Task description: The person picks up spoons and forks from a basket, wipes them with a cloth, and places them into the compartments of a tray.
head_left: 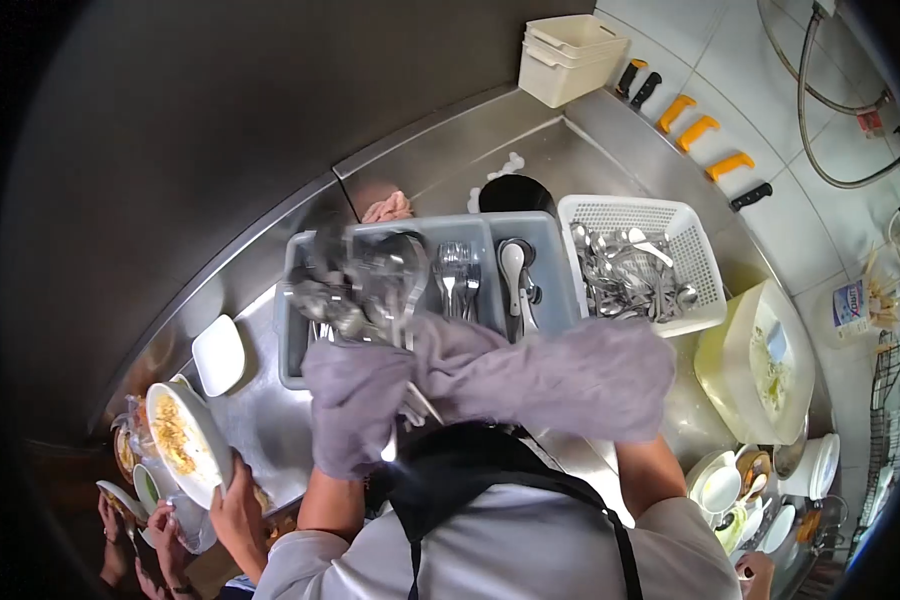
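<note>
A greyish-purple cloth (535, 375) stretches between both hands and covers them. Wrapped in its left end, my left hand (355, 425) grips a bundle of spoons (355, 290), blurred by motion, over the left part of a grey cutlery tray (558, 290). My right hand (635, 385) is under the cloth's right end, just below a white perforated basket (705, 260) of mixed cutlery; its fingers are hidden. Forks (457, 275) lie in the tray's middle compartment, and white-bowled spoons (513, 270) in the right one.
Several knives (695, 132) hang along the tiled wall. Cream bins (570, 60) stand at the back corner. A pale tub (735, 355) of cloudy liquid is at right. On the left, another person's hand (238, 515) holds a food-soiled dish (185, 445) near a white dish (218, 356).
</note>
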Demonstrator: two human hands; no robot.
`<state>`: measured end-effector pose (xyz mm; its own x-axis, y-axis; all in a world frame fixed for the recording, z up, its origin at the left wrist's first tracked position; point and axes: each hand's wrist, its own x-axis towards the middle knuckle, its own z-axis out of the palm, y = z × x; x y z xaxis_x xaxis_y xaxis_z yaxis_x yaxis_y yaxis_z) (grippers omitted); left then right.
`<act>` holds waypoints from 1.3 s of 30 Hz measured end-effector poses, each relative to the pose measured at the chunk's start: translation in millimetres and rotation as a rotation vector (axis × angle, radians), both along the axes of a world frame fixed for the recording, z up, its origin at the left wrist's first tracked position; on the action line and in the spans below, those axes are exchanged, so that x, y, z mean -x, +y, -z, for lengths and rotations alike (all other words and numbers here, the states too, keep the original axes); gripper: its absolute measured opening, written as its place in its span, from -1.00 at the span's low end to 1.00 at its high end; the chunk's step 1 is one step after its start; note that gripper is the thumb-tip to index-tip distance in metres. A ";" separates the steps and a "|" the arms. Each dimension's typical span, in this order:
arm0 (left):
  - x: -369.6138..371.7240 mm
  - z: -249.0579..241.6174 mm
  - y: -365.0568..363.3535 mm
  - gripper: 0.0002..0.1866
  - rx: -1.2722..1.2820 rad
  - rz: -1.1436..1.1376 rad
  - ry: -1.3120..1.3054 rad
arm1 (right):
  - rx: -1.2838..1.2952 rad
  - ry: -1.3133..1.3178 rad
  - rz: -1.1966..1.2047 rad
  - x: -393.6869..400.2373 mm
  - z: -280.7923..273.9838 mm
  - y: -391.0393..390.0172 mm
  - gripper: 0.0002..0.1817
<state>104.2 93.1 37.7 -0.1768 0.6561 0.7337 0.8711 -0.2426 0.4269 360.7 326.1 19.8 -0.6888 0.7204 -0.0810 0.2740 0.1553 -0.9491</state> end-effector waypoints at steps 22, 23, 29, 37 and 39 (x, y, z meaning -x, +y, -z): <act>-56.5 45.5 -7.1 -0.71 0.165 0.048 -0.191 | -0.939 -0.308 -0.187 90.7 174.7 -14.3 -0.74; -58.1 45.8 -8.6 -0.70 0.218 0.048 -0.242 | -0.531 0.010 -0.351 93.7 173.4 -16.2 -0.71; -44.1 50.4 -19.7 -0.68 0.176 -0.042 -0.146 | 1.052 0.751 -0.400 100.5 144.7 -93.9 -0.55; -52.1 46.7 -31.2 -0.76 0.209 -0.166 -0.258 | -0.363 0.105 -0.531 91.0 108.1 -103.8 -0.58; -45.8 53.5 -31.6 -0.76 0.134 -0.118 -0.293 | -0.142 0.206 -0.498 105.8 103.2 -90.0 -0.71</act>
